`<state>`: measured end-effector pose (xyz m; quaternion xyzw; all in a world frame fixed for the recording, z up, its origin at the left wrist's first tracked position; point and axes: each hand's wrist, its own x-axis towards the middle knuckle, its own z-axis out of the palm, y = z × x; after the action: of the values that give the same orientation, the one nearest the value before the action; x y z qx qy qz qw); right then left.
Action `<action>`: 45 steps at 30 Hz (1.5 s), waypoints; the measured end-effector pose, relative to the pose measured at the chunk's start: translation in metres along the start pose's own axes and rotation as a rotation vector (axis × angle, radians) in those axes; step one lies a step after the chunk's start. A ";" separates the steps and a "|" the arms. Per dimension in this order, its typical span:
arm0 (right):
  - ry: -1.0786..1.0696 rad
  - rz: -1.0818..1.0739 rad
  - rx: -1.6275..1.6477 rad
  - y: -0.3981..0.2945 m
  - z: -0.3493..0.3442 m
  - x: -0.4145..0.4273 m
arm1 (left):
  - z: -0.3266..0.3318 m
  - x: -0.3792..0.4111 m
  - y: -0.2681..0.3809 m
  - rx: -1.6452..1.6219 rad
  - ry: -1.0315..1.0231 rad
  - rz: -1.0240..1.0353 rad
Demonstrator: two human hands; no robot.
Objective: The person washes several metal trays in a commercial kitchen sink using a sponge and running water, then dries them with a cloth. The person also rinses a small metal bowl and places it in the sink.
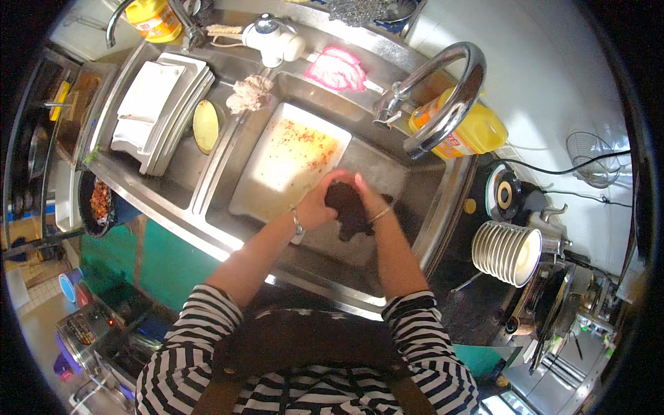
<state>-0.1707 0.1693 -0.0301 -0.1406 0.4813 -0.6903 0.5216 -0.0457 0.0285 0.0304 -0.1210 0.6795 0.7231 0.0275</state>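
Observation:
A crumpled dark brown cloth (pixel 350 210) is bunched between my two hands above the right basin (pixel 404 218) of a steel double sink. My left hand (pixel 317 202) curls around its left side, and my right hand (pixel 369 197) presses on its right side. Part of the cloth hangs down below the fingers. Behind my hands, a white rectangular tray (pixel 282 166) lies in the basin, its upper part spotted with reddish-orange food residue. My left hand overlaps the tray's right edge, so I cannot tell whether it touches it.
The left basin holds stacked white trays (pixel 171 119) and a yellow oval dish (pixel 206 127). A beige rag (pixel 250 94) lies on the divider, a pink-edged cloth (pixel 337 69) on the back ledge. A curved faucet (pixel 467 67) overhangs the right basin near a yellow jug (pixel 477 129). Stacked bowls (pixel 506 254) stand right.

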 end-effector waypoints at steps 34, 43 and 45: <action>0.144 0.077 -1.050 -0.060 0.098 -0.062 | 0.023 0.006 0.113 1.495 -0.495 0.065; 0.042 0.221 -1.501 -0.018 0.088 -0.070 | 0.051 -0.028 0.029 1.207 -0.132 -0.375; -0.008 0.245 -1.560 -0.012 0.091 -0.082 | 0.053 -0.040 0.003 1.084 -0.123 -0.364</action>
<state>-0.0803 0.1929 0.0499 -0.4143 0.8368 -0.0906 0.3463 -0.0153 0.0856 0.0444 -0.1621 0.9185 0.2610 0.2491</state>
